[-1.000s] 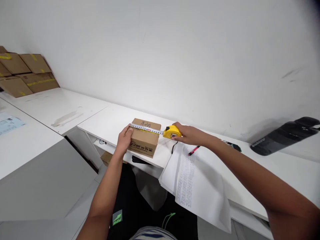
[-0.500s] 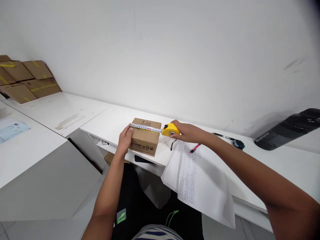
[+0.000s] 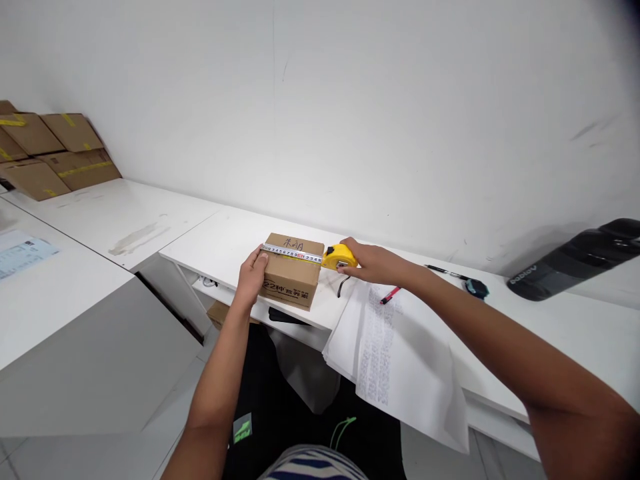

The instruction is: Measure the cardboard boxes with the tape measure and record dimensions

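Note:
A brown cardboard box [image 3: 290, 272] with handwriting on its top stands on the white desk in front of me. The tape measure's blade [image 3: 293, 253] lies across the box top from left to right, its printed numbers facing up. At the left edge my left hand [image 3: 253, 270] is closed, thumb on top, pinning the blade's end against the box. My right hand [image 3: 367, 260] grips the yellow tape measure [image 3: 339, 256] just past the right edge. The exact hold of the left fingers on the blade end is partly hidden.
Printed sheets [image 3: 400, 360] hang over the desk's front edge, with a red pen [image 3: 390, 295] on them. Further right are a black pen [image 3: 443, 272], a dark tape measure [image 3: 476, 288] and a black bottle [image 3: 565, 263]. Cardboard boxes [image 3: 65, 153] are stacked far left.
The yellow tape measure and my right hand have shifted very slightly left, nearer the box. The view has tilted a little; both holds stay the same.

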The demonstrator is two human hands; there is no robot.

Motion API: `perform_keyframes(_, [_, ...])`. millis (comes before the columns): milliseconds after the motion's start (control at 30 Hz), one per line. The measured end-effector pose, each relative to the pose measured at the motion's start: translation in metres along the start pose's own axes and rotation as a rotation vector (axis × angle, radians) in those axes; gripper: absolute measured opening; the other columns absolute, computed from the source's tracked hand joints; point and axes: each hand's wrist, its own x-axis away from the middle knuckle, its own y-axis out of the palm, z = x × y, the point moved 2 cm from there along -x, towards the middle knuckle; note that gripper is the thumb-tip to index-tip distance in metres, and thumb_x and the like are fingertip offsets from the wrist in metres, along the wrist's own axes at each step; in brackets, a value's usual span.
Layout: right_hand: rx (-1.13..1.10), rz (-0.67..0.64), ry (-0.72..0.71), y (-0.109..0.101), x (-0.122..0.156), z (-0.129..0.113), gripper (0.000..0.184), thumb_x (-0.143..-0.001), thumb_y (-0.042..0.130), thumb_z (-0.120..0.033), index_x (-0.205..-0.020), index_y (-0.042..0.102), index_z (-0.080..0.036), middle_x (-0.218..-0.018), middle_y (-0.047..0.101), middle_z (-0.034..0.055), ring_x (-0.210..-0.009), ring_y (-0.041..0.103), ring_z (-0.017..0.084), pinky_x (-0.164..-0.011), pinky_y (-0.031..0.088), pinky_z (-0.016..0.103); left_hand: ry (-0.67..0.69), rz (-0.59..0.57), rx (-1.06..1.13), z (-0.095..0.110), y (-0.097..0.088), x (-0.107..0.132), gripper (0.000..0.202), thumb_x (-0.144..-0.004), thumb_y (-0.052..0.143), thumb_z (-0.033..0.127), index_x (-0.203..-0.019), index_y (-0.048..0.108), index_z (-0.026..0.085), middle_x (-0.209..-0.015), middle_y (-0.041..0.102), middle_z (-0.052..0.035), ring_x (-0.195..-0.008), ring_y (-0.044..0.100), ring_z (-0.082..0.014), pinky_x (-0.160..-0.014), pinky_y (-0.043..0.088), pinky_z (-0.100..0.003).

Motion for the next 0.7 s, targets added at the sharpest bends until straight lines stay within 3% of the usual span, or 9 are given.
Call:
perform_keyframes(333, [0.015, 0.021, -0.002, 0.004, 0.002, 0.001, 0.04, -0.087, 0.052, -0.048, -0.119, 0.042, -0.026, -0.099, 0.069, 0.0053, -0.077, 0.065, 0.024, -0.058, 0.043, 0.031, -0.013, 0.005, -0.013, -0.004, -0.001, -0.001, 0.05, -0.086, 0.06, 0.039, -0.131, 0.062, 0.018, -0.138, 0.06, -0.007, -0.127, 0.054, -0.0251, -0.11, 0.038, -0.037])
perform_keyframes(700, [-0.143, 0.115, 0.003, 0.03, 0.002, 0.02, 0.05, -0.087, 0.052, -0.054, -0.125, 0.039, -0.025, -0.093, 0.068, 0.0052, -0.075, 0.064, 0.024, -0.06, 0.045, 0.033, -0.011, 0.004, -0.059, 0.0, -0.001, 0.0, 0.048, -0.088, 0.058, 0.038, -0.132, 0.061, 0.019, -0.139, 0.059, -0.0066, -0.129, 0.052, -0.0245, -0.112, 0.038, -0.038])
